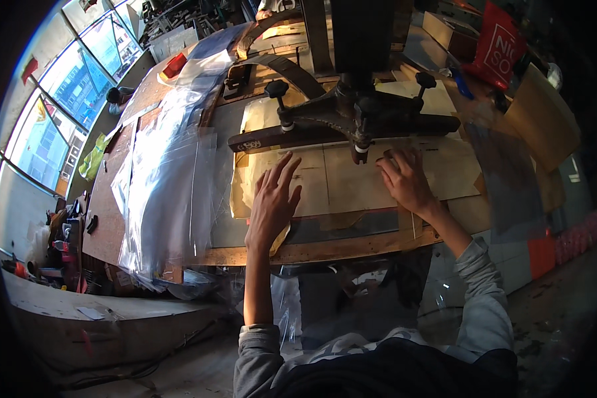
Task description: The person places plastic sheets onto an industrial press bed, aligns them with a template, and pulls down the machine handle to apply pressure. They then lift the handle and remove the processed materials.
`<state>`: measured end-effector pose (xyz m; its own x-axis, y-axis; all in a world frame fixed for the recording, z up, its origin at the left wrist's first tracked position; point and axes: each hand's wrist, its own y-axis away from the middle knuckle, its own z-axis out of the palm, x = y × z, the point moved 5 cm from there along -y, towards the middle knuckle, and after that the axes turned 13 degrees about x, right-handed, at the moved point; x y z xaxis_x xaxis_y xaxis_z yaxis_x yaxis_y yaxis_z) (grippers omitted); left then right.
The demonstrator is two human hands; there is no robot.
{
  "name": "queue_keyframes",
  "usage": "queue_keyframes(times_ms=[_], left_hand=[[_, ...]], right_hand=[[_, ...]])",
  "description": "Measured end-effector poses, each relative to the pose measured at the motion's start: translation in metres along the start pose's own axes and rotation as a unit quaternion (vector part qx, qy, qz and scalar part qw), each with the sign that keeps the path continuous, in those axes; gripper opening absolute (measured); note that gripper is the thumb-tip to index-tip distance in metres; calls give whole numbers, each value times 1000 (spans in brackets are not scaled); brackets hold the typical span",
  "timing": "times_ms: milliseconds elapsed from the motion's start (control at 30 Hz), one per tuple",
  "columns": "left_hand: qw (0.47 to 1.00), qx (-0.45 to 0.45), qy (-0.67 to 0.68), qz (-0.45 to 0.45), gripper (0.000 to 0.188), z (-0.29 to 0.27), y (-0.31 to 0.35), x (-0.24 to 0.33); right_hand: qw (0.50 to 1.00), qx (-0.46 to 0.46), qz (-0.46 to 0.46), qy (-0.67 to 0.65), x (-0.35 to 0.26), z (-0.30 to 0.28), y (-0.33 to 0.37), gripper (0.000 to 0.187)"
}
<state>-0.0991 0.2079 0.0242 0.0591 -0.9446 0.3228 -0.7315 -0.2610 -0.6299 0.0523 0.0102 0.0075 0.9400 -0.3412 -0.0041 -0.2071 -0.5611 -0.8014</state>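
My left hand [273, 197] lies over the left part of a yellowish sheet [325, 176] on the work table, its fingers spread and holding nothing. My right hand [403, 179] is over the sheet's right part, its fingers bent and drawn together. Whatever is between those fingertips, if anything, is too small to make out. Just beyond both hands, a dark metal press bar [404, 127] runs across the sheet, below a black machine head [351, 103] with two knobs. A thin line crosses the sheet between my hands.
Clear plastic sheets [169, 192] cover the table's left side. A wooden edge [325, 252] runs along the front. At the right are a red bag [496, 46] and brown cardboard [544, 119]. A red object [174, 65] sits at the far left; another person's hand [264, 14] shows at the back.
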Motion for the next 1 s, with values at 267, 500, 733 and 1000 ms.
queue_keyframes(times_ms=[267,500,733,1000], left_hand=[[991,-31,-118,61,30,4,0,20],[973,-10,-195,119,45,5,25,26],[981,-139,-113,72,70,-1,43,43],[992,-106,-59,33,66,31,17,25]], right_hand=[[998,-21,-53,17,-1,-9,4,17],[985,-68,-154,27,-3,-21,6,11],[980,-198,6,-11,-22,-49,27,29],[978,-188,68,65,-13,-28,35,59]])
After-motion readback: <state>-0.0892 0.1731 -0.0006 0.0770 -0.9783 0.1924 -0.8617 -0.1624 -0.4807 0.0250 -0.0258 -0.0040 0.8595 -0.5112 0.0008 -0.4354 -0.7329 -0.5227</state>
